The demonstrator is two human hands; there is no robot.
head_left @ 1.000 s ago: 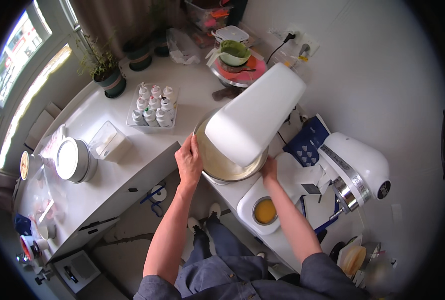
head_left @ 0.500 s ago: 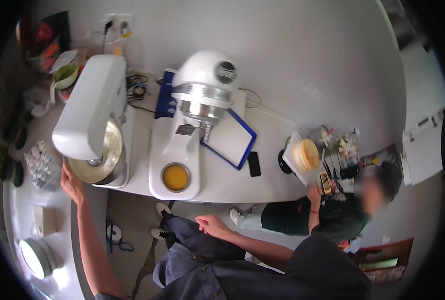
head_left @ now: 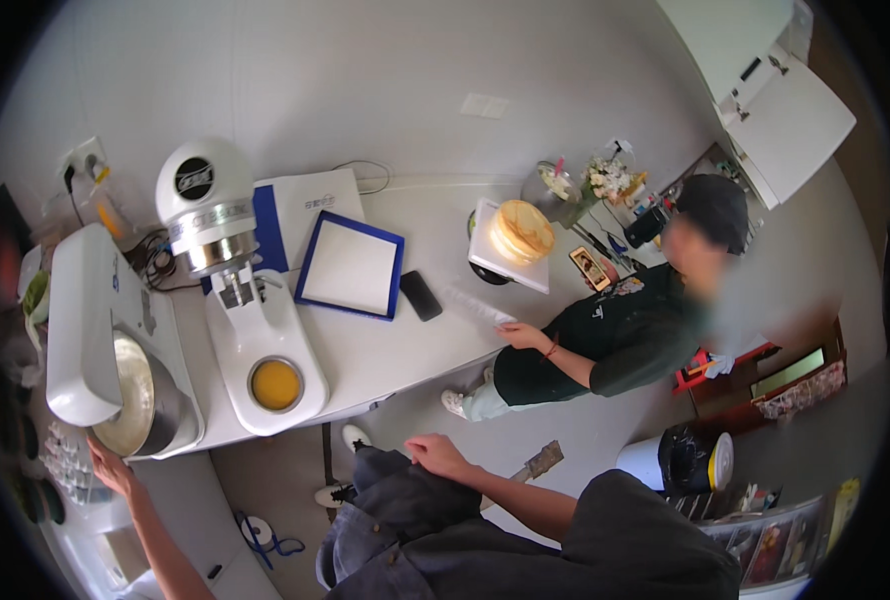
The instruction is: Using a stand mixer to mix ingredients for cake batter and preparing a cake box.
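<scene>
My left hand [head_left: 113, 468] reaches to the left stand mixer [head_left: 85, 330]. Its stretched fingers are at the near side of the steel mixing bowl [head_left: 170, 405], which has pale cream-coloured contents; whether they press on it is hard to tell. In front of my body, my right hand [head_left: 437, 455] is loosely curled, apart from the table, with nothing visible in it. Beside the left mixer stands a second white stand mixer [head_left: 240, 340], its head tilted up. A small metal bowl of yellow-orange contents [head_left: 276, 384] rests on its base.
A blue-rimmed white tray [head_left: 350, 265] and a black phone [head_left: 421, 296] lie on the white table [head_left: 365, 360]. A round cake [head_left: 521, 232] is on a white board at right. Beside it stands a co-worker [head_left: 615, 330] holding a phone [head_left: 589, 268] and a clear sheet [head_left: 480, 308].
The view has swung right, shifting the mixers leftward. My left hand stays by the mixing bowl, my right by my body. The co-worker's hand has come away from the cake board with the clear sheet.
</scene>
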